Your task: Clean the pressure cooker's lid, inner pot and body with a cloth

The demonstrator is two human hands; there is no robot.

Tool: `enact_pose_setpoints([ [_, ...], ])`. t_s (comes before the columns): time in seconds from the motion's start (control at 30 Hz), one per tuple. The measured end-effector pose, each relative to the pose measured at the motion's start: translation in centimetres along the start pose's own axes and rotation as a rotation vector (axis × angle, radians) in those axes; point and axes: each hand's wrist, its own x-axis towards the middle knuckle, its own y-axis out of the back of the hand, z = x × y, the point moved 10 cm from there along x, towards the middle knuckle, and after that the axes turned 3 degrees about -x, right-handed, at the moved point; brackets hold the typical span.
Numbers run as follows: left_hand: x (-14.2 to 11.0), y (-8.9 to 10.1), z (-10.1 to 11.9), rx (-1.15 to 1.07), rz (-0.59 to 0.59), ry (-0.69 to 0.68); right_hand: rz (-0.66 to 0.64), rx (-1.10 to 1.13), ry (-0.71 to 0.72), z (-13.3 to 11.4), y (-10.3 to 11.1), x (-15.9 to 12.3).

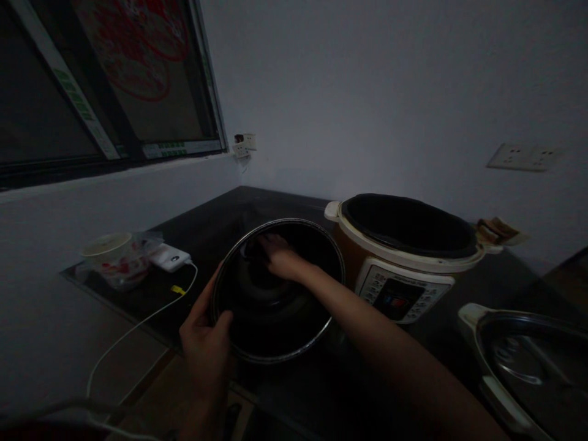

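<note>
A round black cooking pot [275, 331] with a shiny rim is tilted toward me over the dark counter. My left hand [206, 331] grips its left rim, the thumb over the edge and the fingers around the outside. Inside the pot, my right hand [278, 254] is against the upper left of the inner wall, fingers bent. Something dark with a pale edge shows at those fingertips, too dim to name. Close by on the right stands an electric cooker [404, 263], uncovered, with a white rim and a control panel.
The cooker's lid [519, 361] lies at the lower right. A tub in a plastic bag [117, 260] and a white power bank [172, 257] with a cable sit at the left edge of the counter [275, 202]. Sockets [523, 157] are on the wall.
</note>
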Motion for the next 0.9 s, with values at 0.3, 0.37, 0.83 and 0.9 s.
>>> enact_pose_setpoints([
  [0.3,0.2,0.1,-0.6,-0.014,-0.02,-0.025,-0.031,0.035,0.124,-3.5,-2.3,-0.6],
  [0.37,0.4,0.3,-0.7,-0.014,-0.014,-0.028,-0.096,0.036,0.18,-5.2,-3.9,-1.2],
  [0.83,0.8,1.8,-2.0,-0.023,0.125,0.12,-0.532,-0.028,0.168,-4.0,-8.5,-7.4],
  [0.9,0.8,1.6,-1.7,-0.003,0.097,0.102,-0.519,-0.02,0.175,-4.0,-8.1,-6.9],
])
